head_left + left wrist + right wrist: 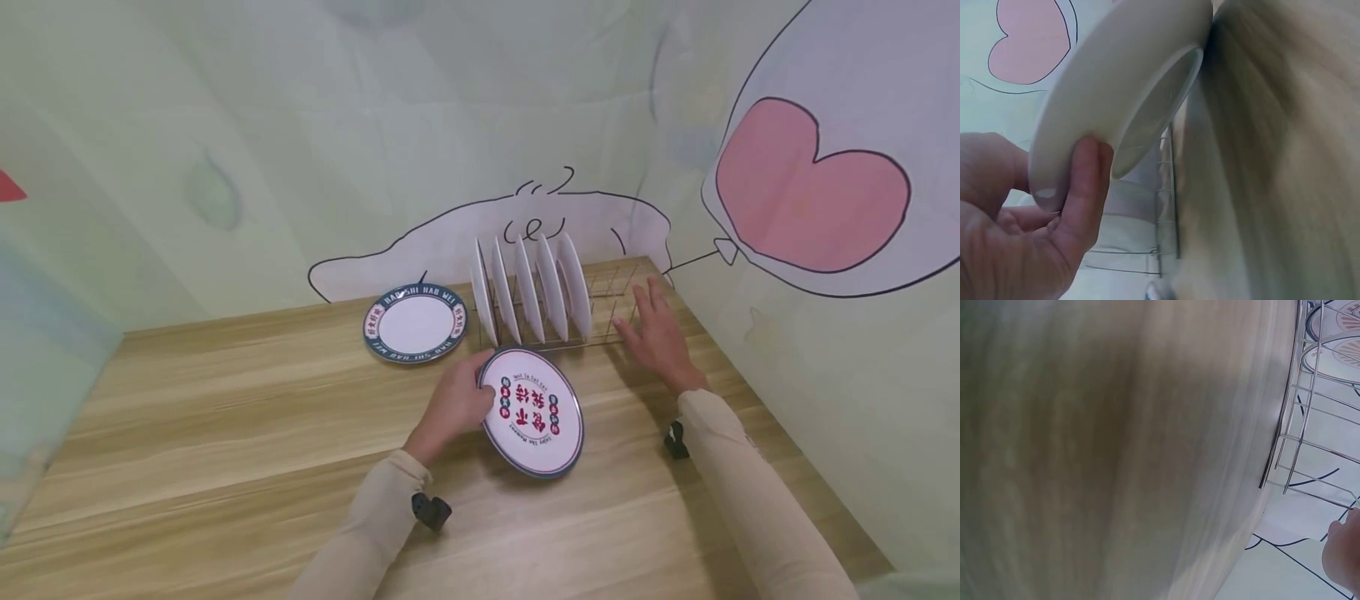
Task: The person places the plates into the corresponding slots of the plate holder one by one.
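My left hand grips a white plate by its left rim. This plate has a dark rim and red and green lettering, and it is tilted above the table in front of the rack. Seen in the left wrist view, the fingers lie against the underside of the plate. A wire dish rack holds several white plates on edge in its left part. Beside the rack's right end, my right hand has its fingers extended and holds nothing; whether it touches the wires I cannot tell.
Another plate, with a green patterned rim, lies flat to the left of the rack. The wood-grain table meets a wall hanging with cartoon drawings at the back and right. Black wrist mounts sit on both sleeves.
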